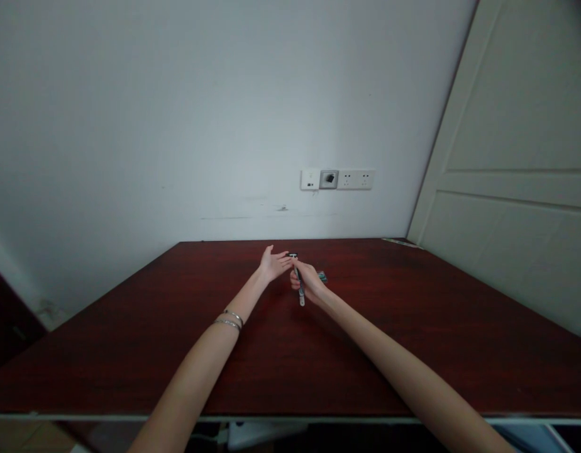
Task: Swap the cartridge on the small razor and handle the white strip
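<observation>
My right hand point(309, 282) is closed around a thin razor-like tool point(298, 283) with a dark head at its top and a pale handle end poking out below the fist. My left hand point(273, 263) is just left of it, fingers apart, fingertips touching or almost touching the tool's dark head. Two thin bangles point(230, 319) ring my left wrist. A small teal object point(323, 275) lies on the table just behind my right hand, partly hidden. Both hands hover over the middle of the dark red wooden table point(413, 333).
A white wall stands behind the table with a row of power sockets point(337, 179). A pale door point(517, 176) closes the right side. A thin flat item point(401, 241) lies at the table's far right corner. The table's near edge runs along the bottom.
</observation>
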Demonstrator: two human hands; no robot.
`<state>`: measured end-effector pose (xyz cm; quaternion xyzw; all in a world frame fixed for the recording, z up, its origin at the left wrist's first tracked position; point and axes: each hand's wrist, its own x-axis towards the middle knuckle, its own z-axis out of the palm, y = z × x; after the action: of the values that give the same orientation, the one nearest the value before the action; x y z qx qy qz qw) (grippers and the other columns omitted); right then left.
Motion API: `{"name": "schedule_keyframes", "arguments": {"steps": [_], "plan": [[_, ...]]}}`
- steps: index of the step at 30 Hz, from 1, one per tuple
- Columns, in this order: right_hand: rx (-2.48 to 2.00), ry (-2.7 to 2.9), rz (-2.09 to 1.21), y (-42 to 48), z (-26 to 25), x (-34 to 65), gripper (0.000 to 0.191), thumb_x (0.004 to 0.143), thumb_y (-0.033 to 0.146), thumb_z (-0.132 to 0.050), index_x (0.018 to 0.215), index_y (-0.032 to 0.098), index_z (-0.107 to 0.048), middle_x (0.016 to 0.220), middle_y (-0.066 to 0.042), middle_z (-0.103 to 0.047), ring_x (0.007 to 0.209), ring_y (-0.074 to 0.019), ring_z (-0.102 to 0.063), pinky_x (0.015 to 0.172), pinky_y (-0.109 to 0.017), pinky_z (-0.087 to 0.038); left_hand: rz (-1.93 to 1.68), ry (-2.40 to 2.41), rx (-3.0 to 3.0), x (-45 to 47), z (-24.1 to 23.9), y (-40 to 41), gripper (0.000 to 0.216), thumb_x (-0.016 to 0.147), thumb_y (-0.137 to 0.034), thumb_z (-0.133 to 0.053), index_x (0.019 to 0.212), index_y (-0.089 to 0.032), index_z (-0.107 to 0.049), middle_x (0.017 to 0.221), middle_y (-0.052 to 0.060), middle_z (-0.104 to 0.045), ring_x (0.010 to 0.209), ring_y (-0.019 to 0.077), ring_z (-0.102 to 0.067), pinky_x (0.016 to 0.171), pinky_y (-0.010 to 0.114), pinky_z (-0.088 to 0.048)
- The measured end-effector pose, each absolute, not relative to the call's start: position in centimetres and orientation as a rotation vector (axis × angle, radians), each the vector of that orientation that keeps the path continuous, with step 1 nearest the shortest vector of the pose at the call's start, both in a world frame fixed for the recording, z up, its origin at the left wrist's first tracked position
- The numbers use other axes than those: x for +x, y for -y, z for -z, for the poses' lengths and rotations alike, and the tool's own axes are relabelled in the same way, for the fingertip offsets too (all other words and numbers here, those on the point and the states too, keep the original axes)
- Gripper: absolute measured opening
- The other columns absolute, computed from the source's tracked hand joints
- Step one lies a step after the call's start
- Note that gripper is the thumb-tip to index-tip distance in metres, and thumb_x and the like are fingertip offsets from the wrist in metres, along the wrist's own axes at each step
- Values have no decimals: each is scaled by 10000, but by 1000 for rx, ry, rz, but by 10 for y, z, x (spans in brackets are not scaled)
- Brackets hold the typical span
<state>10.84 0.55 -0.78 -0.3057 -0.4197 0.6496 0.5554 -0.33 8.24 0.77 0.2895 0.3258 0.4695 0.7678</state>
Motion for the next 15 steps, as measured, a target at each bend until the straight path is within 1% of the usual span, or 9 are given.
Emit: {"name": "schedule_keyframes", "arguments": {"steps": [4, 7, 10, 15], "plan": [[-824, 947, -1634, 0, 4, 107, 401, 785, 520, -511, 606, 186, -378, 389, 76, -352, 315, -32, -265, 317, -150, -192, -944, -539, 534, -4, 0, -82, 630, 873, -509, -172, 1181, -4, -388, 1094, 273, -539, 927, 288, -603, 654, 358, -514], [-851, 935, -1684, 3, 3, 107, 386, 817, 499, -471, 620, 172, -420, 400, 78, -337, 317, -25, -241, 314, -142, -170, -909, -488, 535, -7, 3, -82, 664, 872, -518, -148, 1246, 3, -319, 1138, 288, -518, 976, 315, -588, 703, 416, -509], [-864, 937, -1693, 4, 5, 105, 373, 828, 483, -462, 649, 155, -465, 407, 84, -324, 317, -18, -217, 309, -134, -159, -902, -480, 528, -7, 4, -83, 679, 872, -516, -124, 1273, 6, -288, 1171, 302, -497, 996, 327, -583, 732, 453, -500], [-924, 931, -1617, 2, 10, 103, 387, 812, 495, -486, 626, 157, -455, 390, 88, -311, 310, -15, -217, 297, -125, -161, -899, -452, 513, -5, 6, -82, 681, 877, -485, -112, 1293, 29, -274, 1206, 303, -474, 986, 302, -598, 749, 408, -507]]}}
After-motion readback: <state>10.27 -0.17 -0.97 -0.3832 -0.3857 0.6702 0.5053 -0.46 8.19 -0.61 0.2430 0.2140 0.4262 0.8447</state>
